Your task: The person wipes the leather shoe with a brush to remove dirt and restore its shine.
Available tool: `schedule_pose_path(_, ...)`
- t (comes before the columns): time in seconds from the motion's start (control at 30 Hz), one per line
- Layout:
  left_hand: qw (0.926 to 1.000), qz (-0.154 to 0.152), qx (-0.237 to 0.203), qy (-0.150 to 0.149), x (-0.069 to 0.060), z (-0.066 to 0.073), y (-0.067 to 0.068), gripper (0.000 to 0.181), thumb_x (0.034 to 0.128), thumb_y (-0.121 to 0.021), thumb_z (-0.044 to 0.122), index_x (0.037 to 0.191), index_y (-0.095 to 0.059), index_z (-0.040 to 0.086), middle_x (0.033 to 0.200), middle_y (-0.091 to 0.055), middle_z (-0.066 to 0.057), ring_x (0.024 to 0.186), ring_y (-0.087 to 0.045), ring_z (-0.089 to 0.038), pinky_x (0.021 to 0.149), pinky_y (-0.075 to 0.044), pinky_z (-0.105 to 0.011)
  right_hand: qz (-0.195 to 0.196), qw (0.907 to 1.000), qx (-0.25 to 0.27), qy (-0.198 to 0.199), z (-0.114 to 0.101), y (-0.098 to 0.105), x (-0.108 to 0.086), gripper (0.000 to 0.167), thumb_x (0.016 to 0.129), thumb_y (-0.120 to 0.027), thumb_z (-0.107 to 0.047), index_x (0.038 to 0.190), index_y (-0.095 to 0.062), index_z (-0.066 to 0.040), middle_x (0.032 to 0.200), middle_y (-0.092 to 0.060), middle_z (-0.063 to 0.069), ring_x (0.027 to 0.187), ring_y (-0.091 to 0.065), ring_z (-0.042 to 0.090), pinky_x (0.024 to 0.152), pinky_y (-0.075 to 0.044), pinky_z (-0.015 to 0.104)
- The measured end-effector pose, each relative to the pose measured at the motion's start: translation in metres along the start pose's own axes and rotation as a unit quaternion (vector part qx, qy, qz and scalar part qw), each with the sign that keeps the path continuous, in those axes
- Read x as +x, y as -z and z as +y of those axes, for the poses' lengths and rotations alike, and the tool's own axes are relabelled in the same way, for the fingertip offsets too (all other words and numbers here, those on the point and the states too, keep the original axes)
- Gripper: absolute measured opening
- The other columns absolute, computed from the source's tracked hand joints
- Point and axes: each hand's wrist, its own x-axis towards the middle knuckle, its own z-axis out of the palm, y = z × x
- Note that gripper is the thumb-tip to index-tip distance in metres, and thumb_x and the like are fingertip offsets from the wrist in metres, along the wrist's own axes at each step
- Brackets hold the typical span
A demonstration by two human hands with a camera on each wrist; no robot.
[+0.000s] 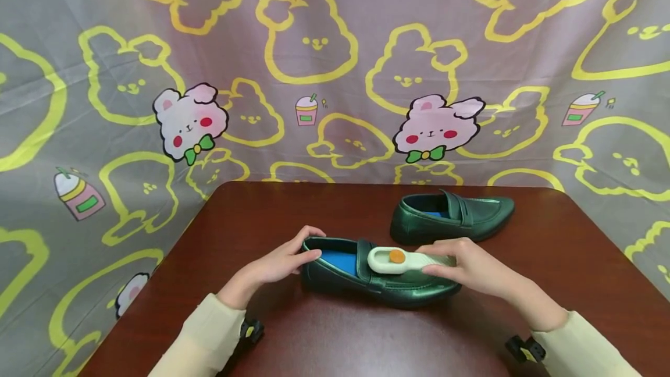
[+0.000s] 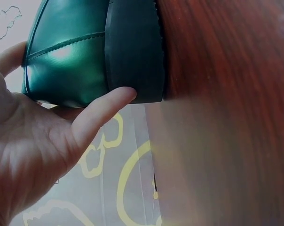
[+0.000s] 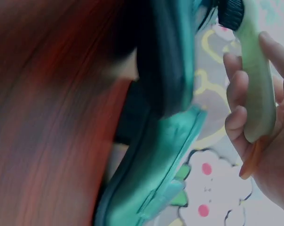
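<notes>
A dark green loafer point(image 1: 335, 284) with a blue insole point(image 1: 340, 263) lies on the table, toe pointing right. My left hand point(image 1: 282, 258) grips it around the heel; in the left wrist view one digit point(image 2: 104, 110) lies against the dark heel block point(image 2: 135, 52). My right hand point(image 1: 471, 263) holds a pale green brush point(image 1: 405, 260) by its handle, its oval head with an orange disc over the loafer's strap. In the right wrist view the fingers wrap the handle point(image 3: 258, 94), and dark bristles point(image 3: 231, 14) show at the far end.
A second green loafer point(image 1: 455, 217) stands behind the first, toe also to the right. The brown table point(image 1: 314, 342) ends at a patterned cloth backdrop point(image 1: 335, 98) at the back and left.
</notes>
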Motion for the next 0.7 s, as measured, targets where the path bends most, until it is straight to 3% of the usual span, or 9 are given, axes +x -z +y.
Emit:
schedule_pose_path(0.2,1.0,0.001,0.002,-0.002,-0.001,0.0,-0.001,0.043,0.1002,-0.051,0.039,0.137,-0.032,0.027,0.133,-0.041,-0.012,0.116,-0.046,-0.034,0.086,-0.048,-0.052,0.051,0.9964,-0.062,-0.029,0.003,-0.001,0.001,0.032,0.09,-0.071,-0.027,0.119,-0.069,-0.014,0.089,-0.062,-0.017,0.072,-0.052,0.002,0.061,-0.045,0.023)
schedule_pose_path(0.37,1.0,0.002,0.0,-0.005,-0.001,0.0,0.0,0.043,0.1,-0.052,0.039,0.136,-0.033,0.027,0.132,-0.041,-0.011,0.114,-0.046,-0.034,0.085,-0.049,-0.051,0.074,0.9944,-0.052,0.055,-0.012,-0.006,-0.005,0.035,0.084,-0.077,-0.02,0.118,-0.069,-0.019,0.088,-0.06,-0.017,0.072,-0.051,0.001,0.059,-0.042,0.017)
schedule_pose_path(0.5,1.0,0.003,0.003,-0.005,0.0,-0.001,0.0,0.043,0.0998,-0.052,0.039,0.136,-0.033,0.028,0.132,-0.042,-0.011,0.113,-0.047,-0.034,0.084,-0.049,-0.05,0.048,0.9897,-0.052,0.124,-0.02,-0.018,-0.011,0.036,0.082,-0.079,-0.022,0.117,-0.07,-0.016,0.095,-0.062,-0.014,0.075,-0.053,-0.001,0.062,-0.041,0.01)
schedule_pose_path(0.7,1.0,0.0,0.005,-0.006,-0.001,0.0,0.0,0.043,0.0997,-0.053,0.039,0.136,-0.033,0.027,0.133,-0.041,-0.011,0.114,-0.047,-0.034,0.085,-0.05,-0.051,0.051,0.9852,-0.091,0.136,-0.012,-0.022,-0.018,0.034,0.082,-0.079,-0.025,0.113,-0.071,-0.015,0.095,-0.061,-0.014,0.073,-0.052,-0.003,0.062,-0.04,0.008)
